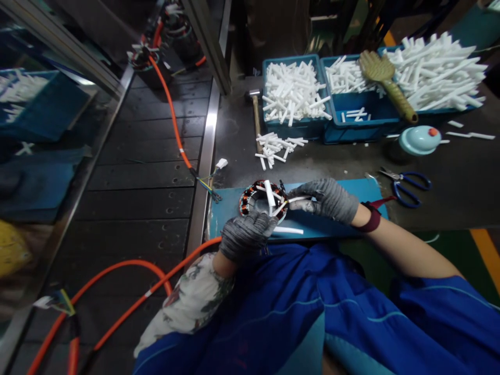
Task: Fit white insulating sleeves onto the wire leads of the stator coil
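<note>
A round stator with orange and black windings point(247, 200) lies on a blue mat point(336, 224). White tubes point(269, 192) stick out over its opening. My left hand point(249, 233), in a grey glove, is closed at the stator's near side; what its fingertips pinch is too small to make out. At the stator's right edge, my right hand point(326, 199), also gloved, has its fingers closed on a thin white tube point(299, 199). Another white tube point(289, 230) rests on the mat just right of my left hand.
Blue bins of white tubes point(296, 91) stand at the back, with a yellowish glove point(386, 78) across them. A hammer point(257, 117), loose tubes point(277, 148), a light-blue bottle point(420, 140) and blue-handled scissors point(408, 185) lie nearer. Orange cables point(170, 99) cross the slatted conveyor point(144, 200) at left.
</note>
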Demonstrator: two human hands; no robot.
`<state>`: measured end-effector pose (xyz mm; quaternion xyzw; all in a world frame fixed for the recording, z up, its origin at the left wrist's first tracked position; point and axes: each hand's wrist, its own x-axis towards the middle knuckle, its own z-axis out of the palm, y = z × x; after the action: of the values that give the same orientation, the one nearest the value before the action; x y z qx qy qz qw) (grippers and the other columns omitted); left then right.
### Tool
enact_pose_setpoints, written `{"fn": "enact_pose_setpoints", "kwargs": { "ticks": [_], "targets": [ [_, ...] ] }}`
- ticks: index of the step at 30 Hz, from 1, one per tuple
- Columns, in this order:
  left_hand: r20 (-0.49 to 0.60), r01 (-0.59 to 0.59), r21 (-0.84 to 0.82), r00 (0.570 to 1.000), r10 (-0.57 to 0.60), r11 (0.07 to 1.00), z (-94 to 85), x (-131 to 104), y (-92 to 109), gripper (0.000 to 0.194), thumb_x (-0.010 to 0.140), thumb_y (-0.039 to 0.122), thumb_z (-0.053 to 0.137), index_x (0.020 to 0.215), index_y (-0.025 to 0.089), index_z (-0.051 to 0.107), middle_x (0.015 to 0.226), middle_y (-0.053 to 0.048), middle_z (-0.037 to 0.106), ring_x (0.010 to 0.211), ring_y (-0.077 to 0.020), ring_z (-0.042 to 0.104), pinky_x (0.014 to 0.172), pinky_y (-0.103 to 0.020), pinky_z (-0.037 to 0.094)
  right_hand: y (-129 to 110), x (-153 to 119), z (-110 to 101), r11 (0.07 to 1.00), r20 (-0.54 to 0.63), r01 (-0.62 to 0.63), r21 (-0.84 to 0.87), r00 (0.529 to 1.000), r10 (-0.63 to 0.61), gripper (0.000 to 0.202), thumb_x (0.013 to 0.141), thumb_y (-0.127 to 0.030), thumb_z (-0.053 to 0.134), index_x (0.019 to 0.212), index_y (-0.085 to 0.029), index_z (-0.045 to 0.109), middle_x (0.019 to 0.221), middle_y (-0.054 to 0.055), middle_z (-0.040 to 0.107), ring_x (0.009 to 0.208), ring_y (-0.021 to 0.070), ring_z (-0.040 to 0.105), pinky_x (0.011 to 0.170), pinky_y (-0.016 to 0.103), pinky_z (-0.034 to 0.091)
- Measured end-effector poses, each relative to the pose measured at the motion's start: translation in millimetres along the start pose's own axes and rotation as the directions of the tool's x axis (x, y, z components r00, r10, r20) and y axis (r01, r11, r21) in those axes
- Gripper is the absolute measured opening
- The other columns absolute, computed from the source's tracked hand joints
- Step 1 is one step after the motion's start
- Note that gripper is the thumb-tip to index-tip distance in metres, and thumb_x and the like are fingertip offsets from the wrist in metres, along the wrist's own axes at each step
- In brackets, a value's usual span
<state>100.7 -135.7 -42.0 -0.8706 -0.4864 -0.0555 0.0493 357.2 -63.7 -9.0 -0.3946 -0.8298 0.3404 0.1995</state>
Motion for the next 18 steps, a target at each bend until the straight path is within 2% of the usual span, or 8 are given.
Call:
{"fn": "enact_pose_setpoints", "kwargs": {
  "ticks": [2, 4, 7, 9, 11, 13, 15, 18],
  "targets": [
    [0.064, 0.002, 0.019, 0.998, -0.003, 1.000, -4.1, 2.9, -1.0, 0.029, 0.101, 0.032, 0.047, 0.110, 0.024, 0.073, 0.097, -0.013, 0.075, 0.071, -0.0230, 0.067, 0.053, -0.029, 0.037, -1.7, 0.2, 2.0, 0.991, 0.011, -0.028, -0.129, 1.000, 0.029, 0.043, 0.095, -0.055, 0.058, 0.108, -0.019, 0.078, 0.085, 0.009, 0.078, 0.077, 0.0209, 0.071, 0.066, 0.027, 0.046],
    [0.154, 0.011, 0.033, 0.988, -0.016, 0.999, -12.4, 10.5, -1.8, 0.034, 0.103, 0.033, 0.043, 0.113, 0.022, 0.073, 0.093, -0.013, 0.074, 0.071, -0.0237, 0.067, 0.053, -0.030, 0.038, 0.6, -0.6, 6.8, 0.989, -0.003, -0.056, -0.134, 0.998, 0.056, 0.043, 0.095, -0.054, 0.056, 0.097, -0.017, 0.077, 0.076, 0.007, 0.074, 0.069, 0.0180, 0.066, 0.063, 0.027, 0.041],
    [0.272, -0.033, 0.010, 0.962, 0.029, 0.999, -25.0, 25.0, -3.0, 0.037, 0.104, 0.030, 0.040, 0.126, 0.024, 0.069, 0.103, -0.013, 0.074, 0.082, -0.0243, 0.070, 0.058, -0.030, 0.044, 9.6, 0.3, 17.2, 0.973, 0.048, -0.129, 0.193, 0.991, 0.122, 0.050, 0.094, -0.059, 0.056, 0.073, -0.016, 0.067, 0.059, -0.001, 0.059, 0.055, 0.0110, 0.051, 0.055, 0.024, 0.035],
    [0.317, -0.072, -0.009, 0.946, 0.071, 0.997, -29.5, 31.3, -4.2, 0.038, 0.103, 0.025, 0.041, 0.133, 0.029, 0.064, 0.114, -0.012, 0.073, 0.093, -0.0244, 0.070, 0.063, -0.030, 0.048, 14.5, 1.0, 22.8, 0.882, 0.130, -0.232, 0.410, 0.972, 0.195, 0.055, 0.094, -0.062, 0.053, 0.062, -0.018, 0.055, 0.050, -0.005, 0.045, 0.047, 0.0084, 0.039, 0.049, 0.024, 0.030],
    [0.345, -0.087, -0.014, 0.935, 0.086, 0.996, -30.9, 32.8, -5.7, 0.041, 0.103, 0.023, 0.042, 0.137, 0.032, 0.062, 0.123, -0.011, 0.071, 0.098, -0.0247, 0.070, 0.068, -0.031, 0.051, 15.8, -0.9, 24.6, 0.829, 0.177, -0.290, 0.477, 0.956, 0.233, 0.057, 0.097, -0.063, 0.048, 0.061, -0.019, 0.052, 0.048, -0.006, 0.042, 0.044, 0.0085, 0.036, 0.048, 0.024, 0.032],
    [0.361, -0.108, -0.016, 0.926, 0.107, 0.994, -31.0, 30.8, -7.1, 0.042, 0.102, 0.022, 0.043, 0.138, 0.034, 0.060, 0.128, -0.011, 0.069, 0.102, -0.0262, 0.070, 0.069, -0.033, 0.053, 14.1, -5.5, 23.1, 0.901, 0.084, -0.216, 0.377, 0.976, 0.199, 0.055, 0.097, -0.063, 0.048, 0.070, -0.017, 0.062, 0.056, -0.002, 0.054, 0.052, 0.0112, 0.048, 0.055, 0.026, 0.039],
    [0.362, -0.141, -0.021, 0.922, 0.139, 0.990, -31.5, 28.0, -8.4, 0.044, 0.100, 0.021, 0.046, 0.140, 0.036, 0.059, 0.131, -0.011, 0.068, 0.105, -0.0275, 0.069, 0.069, -0.034, 0.055, 12.3, -10.2, 20.8, 0.992, -0.089, -0.058, 0.113, 0.994, 0.069, 0.053, 0.095, -0.065, 0.051, 0.087, -0.017, 0.072, 0.073, 0.005, 0.067, 0.069, 0.0167, 0.059, 0.068, 0.029, 0.045],
    [0.350, -0.164, -0.026, 0.922, 0.162, 0.986, -33.3, 26.7, -9.4, 0.044, 0.099, 0.019, 0.048, 0.139, 0.035, 0.060, 0.131, -0.011, 0.068, 0.106, -0.0275, 0.069, 0.070, -0.034, 0.055, 12.1, -10.5, 21.0, 0.984, -0.208, 0.053, -0.168, 0.974, -0.088, 0.058, 0.095, -0.068, 0.048, 0.098, -0.017, 0.075, 0.085, 0.012, 0.072, 0.080, 0.0215, 0.063, 0.076, 0.034, 0.046]
  ]
}}
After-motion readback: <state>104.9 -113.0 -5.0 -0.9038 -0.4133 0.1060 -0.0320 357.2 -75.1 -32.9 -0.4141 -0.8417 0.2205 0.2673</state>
